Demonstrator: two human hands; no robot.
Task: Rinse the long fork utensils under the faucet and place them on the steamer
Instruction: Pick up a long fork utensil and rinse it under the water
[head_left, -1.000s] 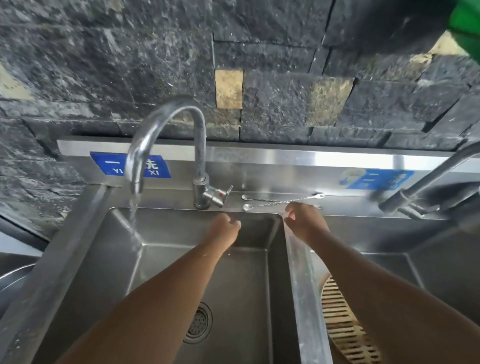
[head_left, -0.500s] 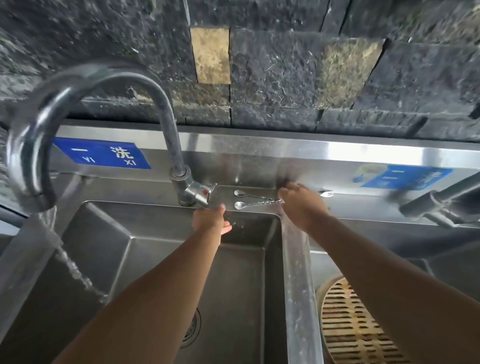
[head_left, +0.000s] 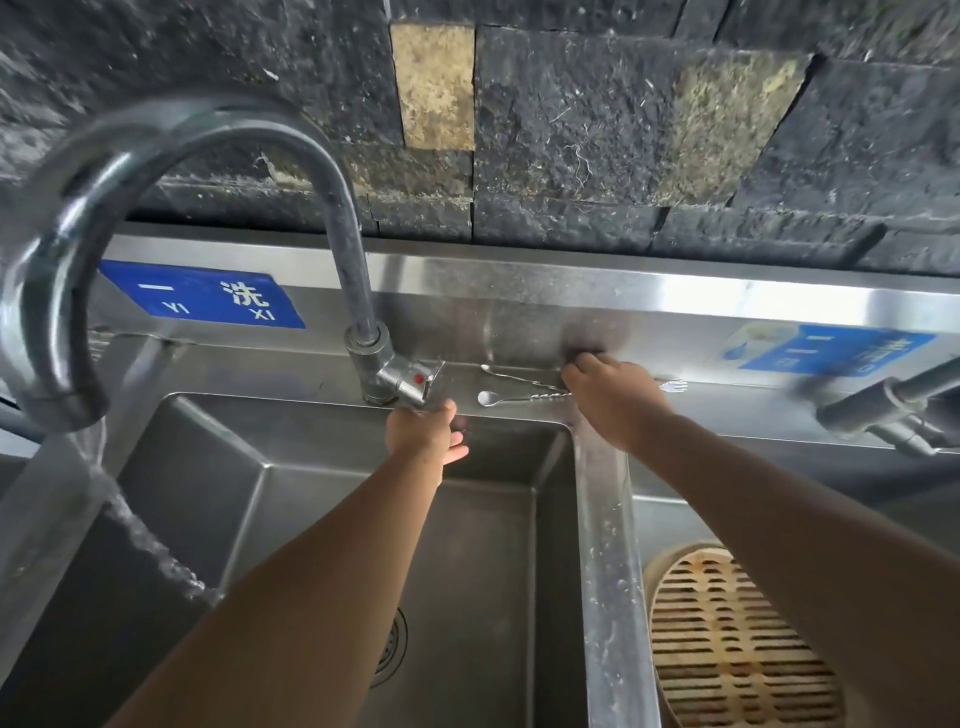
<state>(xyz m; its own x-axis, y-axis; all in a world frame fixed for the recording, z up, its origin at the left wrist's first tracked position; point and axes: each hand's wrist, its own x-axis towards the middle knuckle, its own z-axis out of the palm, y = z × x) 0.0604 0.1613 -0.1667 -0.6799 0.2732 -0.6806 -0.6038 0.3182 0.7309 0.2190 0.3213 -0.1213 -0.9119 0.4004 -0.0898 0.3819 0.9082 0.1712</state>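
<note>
- your right hand (head_left: 615, 402) is stretched out to the back ledge, knuckles up, fingers curled down over the middle of the long fork utensils (head_left: 524, 388); can't tell if the grip has closed.
- your left hand (head_left: 423, 431) hangs over the basin's back edge just below the faucet handle (head_left: 413, 378), fingers loosely half-curled, holding nothing.
- utensils lie flat on the ledge, spoon-shaped ends toward the faucet (head_left: 197, 218), one fork tip (head_left: 674, 385) poking out right of your hand.
- water is running into the left sink (head_left: 311, 493).
- steamer (head_left: 737, 639) sits in the right basin, bare slats.
- blue label (head_left: 202, 297) reads "一 洗 / yi xi"; the right label (head_left: 826, 349) is blurred.
</note>
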